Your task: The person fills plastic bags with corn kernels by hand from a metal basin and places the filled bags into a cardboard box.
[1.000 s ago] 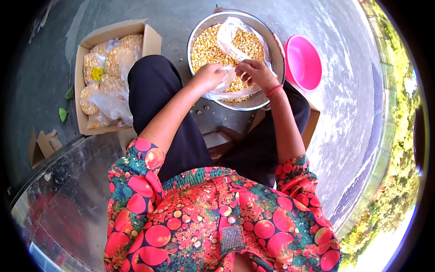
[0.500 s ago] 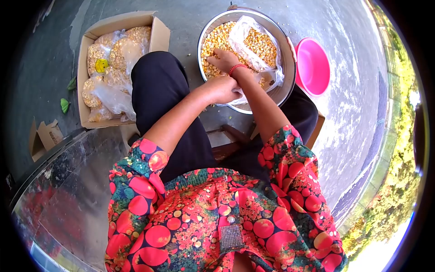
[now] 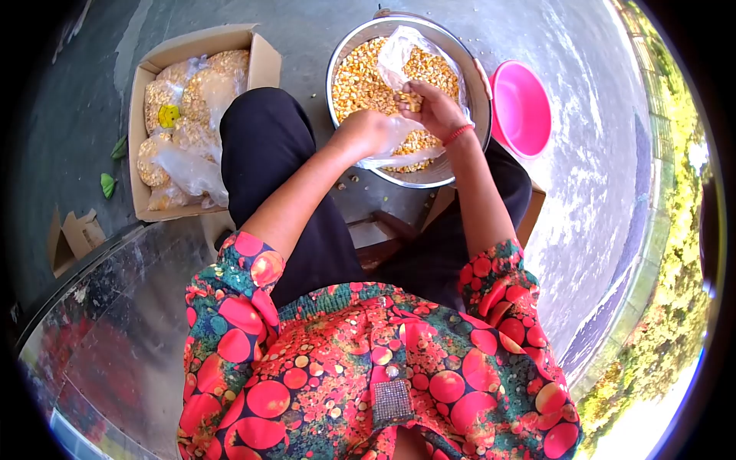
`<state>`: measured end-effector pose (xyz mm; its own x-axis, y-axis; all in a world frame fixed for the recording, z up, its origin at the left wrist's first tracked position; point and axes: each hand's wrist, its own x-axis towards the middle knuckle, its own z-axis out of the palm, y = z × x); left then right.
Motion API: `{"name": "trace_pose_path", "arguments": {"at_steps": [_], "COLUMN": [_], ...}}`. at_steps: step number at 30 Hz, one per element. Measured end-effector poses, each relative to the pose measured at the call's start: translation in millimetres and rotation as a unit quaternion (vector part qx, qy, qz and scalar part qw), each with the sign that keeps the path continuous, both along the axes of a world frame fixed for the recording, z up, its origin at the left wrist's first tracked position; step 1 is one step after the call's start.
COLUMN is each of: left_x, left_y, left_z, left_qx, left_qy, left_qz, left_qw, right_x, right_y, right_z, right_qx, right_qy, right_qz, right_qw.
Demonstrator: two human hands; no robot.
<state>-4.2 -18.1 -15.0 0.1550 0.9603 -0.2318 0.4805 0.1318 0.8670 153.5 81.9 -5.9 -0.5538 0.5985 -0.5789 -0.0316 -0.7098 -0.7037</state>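
Observation:
Yellow corn kernels [image 3: 360, 77] fill a round metal pot [image 3: 473, 84] in front of my knees. A clear plastic bag [image 3: 395, 54] lies open in the pot, with kernels inside it. My left hand [image 3: 363, 133] is closed on the near left edge of this bag and pulls the film taut. Over the bag's opening, my right hand [image 3: 435, 111] is cupped upward, fingers curled round some kernels. A red bracelet circles the right wrist.
At the left stands a cardboard box [image 3: 264, 61] with several filled plastic bags [image 3: 195, 96]. A pink basin [image 3: 521, 107] touches the pot's right side. Loose kernels and green leaves [image 3: 107, 184] lie on the grey floor.
My right hand has come up from the kernels at the pot's left, moved right over the bag and turned palm up with kernels. My hands, crossed before, are now apart.

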Motion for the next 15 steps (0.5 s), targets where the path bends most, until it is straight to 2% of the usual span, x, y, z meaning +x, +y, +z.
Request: {"name": "trace_pose_path", "arguments": {"at_steps": [1, 3, 5, 7, 9, 10, 12, 13, 15], "left_x": [0, -1, -1, 0, 2, 2, 2, 4, 6], "left_y": [1, 3, 5, 8, 8, 8, 7, 6, 5], "left_z": [-4, -9, -9, -16, -20, -20, -23, -26, -22], "left_qx": [0.002, 0.014, 0.004, -0.006, 0.015, 0.011, 0.007, 0.008, 0.008], "left_qy": [-0.001, -0.045, -0.047, -0.098, -0.111, -0.122, -0.131, -0.140, -0.151], "left_qz": [-0.001, 0.079, 0.084, 0.120, 0.129, 0.118, 0.108, 0.082, 0.058], "left_qw": [1.000, 0.996, 0.995, 0.988, 0.985, 0.985, 0.986, 0.987, 0.987], "right_x": [9, 25, 30, 31, 27, 28, 24, 21, 13], "right_y": [-1, -9, -22, -35, -47, -48, -49, -46, -38], "right_z": [8, 26, 31, 32, 30, 27, 27, 32, 44], "right_qx": [0.017, 0.030, 0.033, 0.030, 0.107, 0.107, 0.312, 0.311, 0.259], "right_qy": [0.003, -0.022, -0.047, -0.081, -0.128, -0.127, -0.235, -0.234, -0.306], "right_qz": [0.024, 0.040, 0.038, 0.046, 0.100, 0.099, 0.227, 0.228, 0.222], "right_qw": [1.000, 0.999, 0.998, 0.995, 0.981, 0.981, 0.892, 0.892, 0.889]}}
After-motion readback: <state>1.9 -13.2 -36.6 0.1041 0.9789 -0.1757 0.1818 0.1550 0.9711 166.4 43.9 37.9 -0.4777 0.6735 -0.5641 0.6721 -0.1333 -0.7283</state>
